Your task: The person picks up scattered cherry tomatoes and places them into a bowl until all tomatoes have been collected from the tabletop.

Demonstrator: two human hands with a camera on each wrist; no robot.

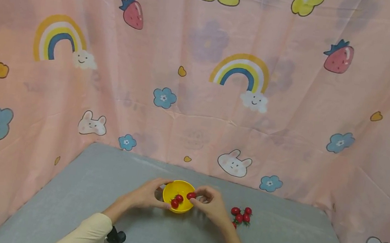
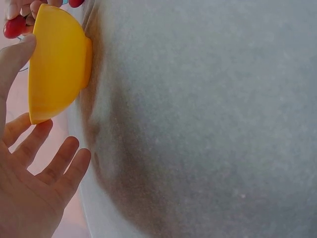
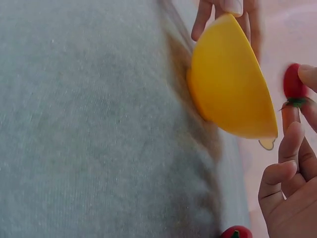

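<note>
A small yellow bowl [image 1: 180,185] stands on the table, with two red cherry tomatoes [image 1: 174,204] inside. My left hand [image 1: 146,194] holds the bowl from its left side, thumb at the near rim and fingertips on the far side; the left wrist view shows the other fingers spread beside the bowl's wall [image 2: 59,62]. Between thumb and fingers, my right hand [image 1: 212,208] pinches another cherry tomato [image 1: 191,195] over the bowl's right rim. In the right wrist view this tomato [image 3: 294,82] has its green stem end pointing down, toward the fingers.
Several more cherry tomatoes [image 1: 239,218] lie grouped on the grey table cover [image 1: 286,240], right of my right hand; one is partly hidden by the wrist. Behind the table hangs a pink patterned curtain [image 1: 193,133].
</note>
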